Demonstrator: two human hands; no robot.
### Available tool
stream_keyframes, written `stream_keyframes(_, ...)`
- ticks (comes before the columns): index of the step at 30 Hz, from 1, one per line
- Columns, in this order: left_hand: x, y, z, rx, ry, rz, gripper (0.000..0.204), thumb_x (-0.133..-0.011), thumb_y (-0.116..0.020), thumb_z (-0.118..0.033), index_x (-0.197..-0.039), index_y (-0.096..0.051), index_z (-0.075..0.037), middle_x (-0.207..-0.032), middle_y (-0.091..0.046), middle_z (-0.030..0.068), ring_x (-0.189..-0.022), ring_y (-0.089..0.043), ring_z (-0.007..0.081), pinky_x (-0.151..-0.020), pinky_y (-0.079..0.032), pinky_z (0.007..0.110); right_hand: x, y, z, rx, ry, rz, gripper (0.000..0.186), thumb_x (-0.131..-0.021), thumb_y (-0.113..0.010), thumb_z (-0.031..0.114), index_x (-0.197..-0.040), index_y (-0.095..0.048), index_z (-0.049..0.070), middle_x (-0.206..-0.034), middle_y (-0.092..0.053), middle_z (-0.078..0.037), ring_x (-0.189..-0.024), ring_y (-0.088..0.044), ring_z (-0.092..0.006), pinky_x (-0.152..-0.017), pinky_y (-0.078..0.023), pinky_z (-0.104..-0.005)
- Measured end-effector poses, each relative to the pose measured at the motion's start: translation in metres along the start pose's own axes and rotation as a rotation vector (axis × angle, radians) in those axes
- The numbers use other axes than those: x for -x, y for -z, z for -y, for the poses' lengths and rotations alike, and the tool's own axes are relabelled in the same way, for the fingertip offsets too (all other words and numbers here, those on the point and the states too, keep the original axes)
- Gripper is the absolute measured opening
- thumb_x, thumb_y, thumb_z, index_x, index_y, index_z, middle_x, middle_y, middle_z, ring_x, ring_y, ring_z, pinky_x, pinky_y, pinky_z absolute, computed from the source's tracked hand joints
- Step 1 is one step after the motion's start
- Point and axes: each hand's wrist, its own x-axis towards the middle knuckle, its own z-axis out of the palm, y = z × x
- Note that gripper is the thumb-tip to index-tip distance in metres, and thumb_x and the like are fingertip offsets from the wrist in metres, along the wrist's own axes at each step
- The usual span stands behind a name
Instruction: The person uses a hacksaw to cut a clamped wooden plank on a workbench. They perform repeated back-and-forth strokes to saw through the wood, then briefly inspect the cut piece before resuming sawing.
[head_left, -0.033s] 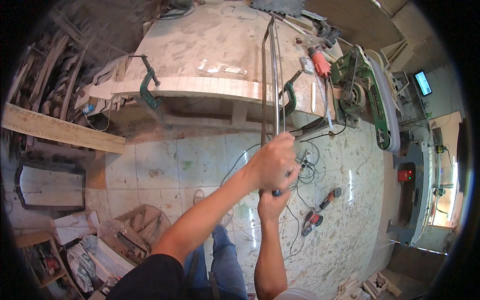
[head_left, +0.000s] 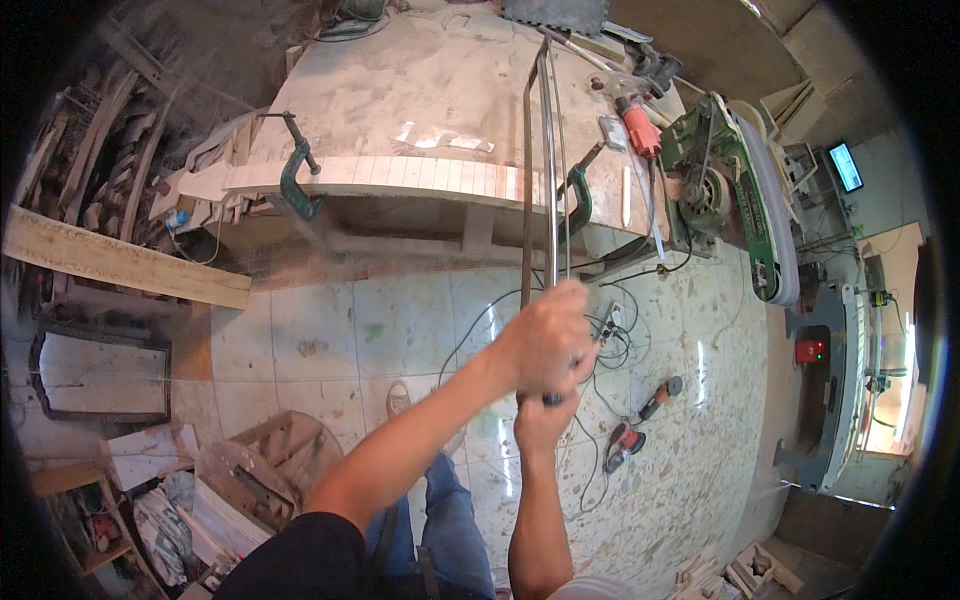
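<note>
A long metal frame saw points away from me over the table's near edge, across the right part of a pale wooden strip marked with crosswise lines. My left hand is closed round the saw just ahead of my right hand, which grips its handle end; the handle is mostly hidden by the fingers. Whether the blade touches the wood cannot be made out. Two green C-clamps, a left clamp and a right clamp, hold the strip on the dusty table.
A red power tool lies at the table's right, beside a green belt sander. Two sanders, one orange and one red, lie with cables on the tiled floor. A plank juts in from the left.
Both hands have come slightly nearer to me, drawing the saw back with them. The clamps and strip stay in place.
</note>
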Motion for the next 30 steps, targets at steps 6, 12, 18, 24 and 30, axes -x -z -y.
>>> stream_keyframes(6,0.040,-0.018,-0.055,0.121,0.019,-0.012,0.020,-0.061,-0.067,-0.006,-0.047,-0.054,-0.005,-0.054,-0.049,0.0080,-0.067,-0.052,0.0247,-0.089,-0.047,0.039,0.059,0.019,0.000,0.078,0.256,-0.167,0.039,-0.089,-0.062,0.008,-0.121,-0.045,-0.008,-0.097,-0.063,-0.007,-0.079,-0.058,-0.0082,-0.065,-0.046,-0.0243)
stream_keyframes(12,-0.015,-0.007,0.034,-0.046,-0.111,-0.013,0.020,-0.062,-0.066,-0.007,-0.048,-0.054,-0.003,-0.055,-0.052,0.0100,-0.069,-0.053,0.0269,-0.089,-0.046,0.040,-0.036,-0.017,0.000,-0.074,0.002,-0.046,0.012,-0.088,-0.061,0.007,-0.086,-0.059,-0.005,-0.071,-0.059,0.000,-0.063,-0.051,-0.0079,-0.054,-0.039,-0.0264)
stream_keyframes(18,-0.012,-0.007,0.029,-0.019,-0.097,-0.029,0.027,-0.069,-0.068,-0.008,-0.048,-0.052,-0.004,-0.053,-0.049,0.0084,-0.065,-0.052,0.0269,-0.096,-0.045,0.047,-0.030,-0.014,-0.003,-0.054,-0.017,-0.044,0.014,-0.087,-0.062,0.009,-0.088,-0.060,-0.005,-0.073,-0.061,-0.003,-0.065,-0.053,-0.0087,-0.055,-0.040,-0.0276)
stream_keyframes(24,0.048,-0.022,-0.060,0.144,0.028,0.013,0.019,-0.061,-0.065,-0.004,-0.047,-0.053,-0.005,-0.054,-0.051,0.0090,-0.067,-0.053,0.0258,-0.096,-0.046,0.043,0.068,0.020,0.005,-0.016,0.237,-0.207,0.033,-0.086,-0.065,0.013,-0.111,-0.057,-0.006,-0.103,-0.064,-0.011,-0.091,-0.060,-0.0155,-0.075,-0.049,-0.0286)
stream_keyframes(30,-0.014,-0.005,0.040,-0.045,-0.090,-0.042,0.024,-0.065,-0.067,-0.006,-0.048,-0.051,-0.005,-0.054,-0.050,0.0100,-0.065,-0.052,0.0280,-0.097,-0.045,0.045,-0.040,-0.028,0.001,-0.050,0.048,-0.083,0.011,-0.086,-0.062,0.006,-0.083,-0.058,-0.003,-0.072,-0.058,-0.001,-0.062,-0.050,-0.0075,-0.053,-0.041,-0.0258)
